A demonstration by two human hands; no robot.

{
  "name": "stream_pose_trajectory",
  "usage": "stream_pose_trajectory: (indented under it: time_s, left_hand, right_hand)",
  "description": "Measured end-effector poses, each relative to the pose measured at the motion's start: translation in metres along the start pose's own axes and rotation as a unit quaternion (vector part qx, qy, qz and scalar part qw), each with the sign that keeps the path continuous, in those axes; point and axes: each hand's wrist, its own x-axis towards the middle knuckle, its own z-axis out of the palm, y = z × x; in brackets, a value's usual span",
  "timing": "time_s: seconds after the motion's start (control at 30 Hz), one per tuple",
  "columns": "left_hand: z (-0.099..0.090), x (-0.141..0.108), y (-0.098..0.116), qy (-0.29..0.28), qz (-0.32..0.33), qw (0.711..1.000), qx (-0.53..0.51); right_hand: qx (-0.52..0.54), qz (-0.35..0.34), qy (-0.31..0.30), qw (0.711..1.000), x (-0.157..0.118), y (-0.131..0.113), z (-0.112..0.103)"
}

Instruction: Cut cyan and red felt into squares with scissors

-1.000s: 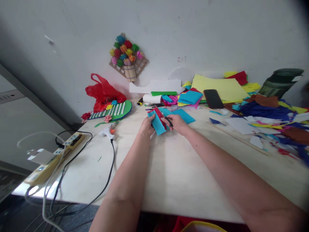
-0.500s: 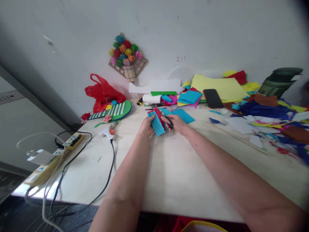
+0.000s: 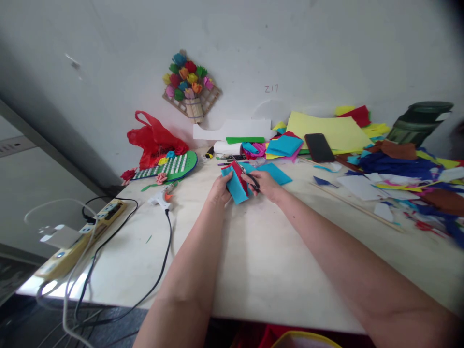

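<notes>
Near the middle of the table, my left hand (image 3: 220, 189) grips blue paper (image 3: 237, 188) by its left side, thumb on top. Red paper (image 3: 239, 175) lies against the blue sheet. My right hand (image 3: 265, 184) is closed on black-handled scissors (image 3: 253, 181), whose blades point up and left along the red paper's right side. How far the blades are open is too small to tell. Another blue sheet (image 3: 276, 174) lies on the table just behind my right hand.
A glue gun (image 3: 161, 198) with a black cable and a power strip (image 3: 81, 239) are at the left. Behind stand a red bag (image 3: 154, 140) and a green board (image 3: 186, 165). A phone (image 3: 319, 148), a thin stick (image 3: 357, 207) and colored scraps (image 3: 389, 166) lie right.
</notes>
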Motion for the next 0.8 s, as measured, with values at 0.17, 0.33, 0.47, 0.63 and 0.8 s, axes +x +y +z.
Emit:
stream_pose_trajectory:
  time_s: [0.17,0.33,0.47,0.63,0.8]
  left_hand:
    - [-0.001,0.001,0.0,0.002,0.0,1.0,-0.002]
    - [-0.002,0.002,-0.001,0.0,0.0,1.0,-0.005]
    - [-0.001,0.001,0.0,0.005,0.001,1.0,0.001]
    - [0.0,0.0,0.0,0.012,0.0,1.0,0.002]
    - [-0.006,0.005,0.0,0.018,-0.007,1.0,-0.011]
  right_hand:
    - [-0.007,-0.008,0.004,1.0,0.002,0.004,0.0]
    - [-0.006,-0.01,0.006,1.0,0.004,0.005,-0.001]
    - [-0.018,-0.013,0.014,1.0,0.005,0.006,0.0]
    - [0.002,0.006,0.01,1.0,0.001,0.002,0.001]
    - [0.051,0.019,-0.03,0.998,-0.007,-0.01,-0.006]
